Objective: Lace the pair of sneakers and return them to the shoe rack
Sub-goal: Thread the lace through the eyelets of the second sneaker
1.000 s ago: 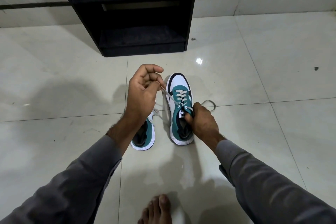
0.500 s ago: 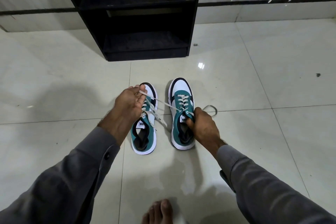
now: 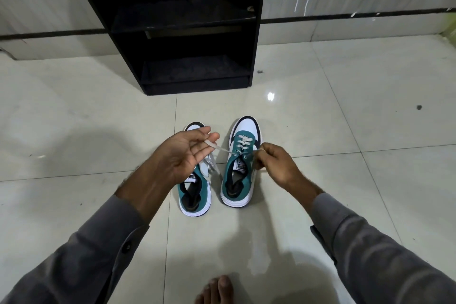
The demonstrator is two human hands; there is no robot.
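Two teal, white and black sneakers stand side by side on the tiled floor, toes pointing at the rack. The right sneaker (image 3: 240, 175) has its white lace threaded through most eyelets. My left hand (image 3: 183, 153), palm up over the left sneaker (image 3: 196, 195), pinches one end of that white lace (image 3: 223, 150), which runs taut to the right sneaker's upper eyelets. At the right sneaker's right side, my right hand (image 3: 275, 163) is closed on the other lace end. The left sneaker's front is partly hidden by my left hand; loose white lace lies across its tongue.
A black open shoe rack (image 3: 187, 32) with two visible shelves stands against the wall straight ahead of the sneakers. Glossy pale floor tiles (image 3: 345, 111) surround everything. My bare foot (image 3: 218, 290) shows at the bottom edge.
My left hand dropped from a raised pull, turned palm up and moved over the left sneaker. My right hand shifted from the tongue to the sneaker's right side. The view tilted up.
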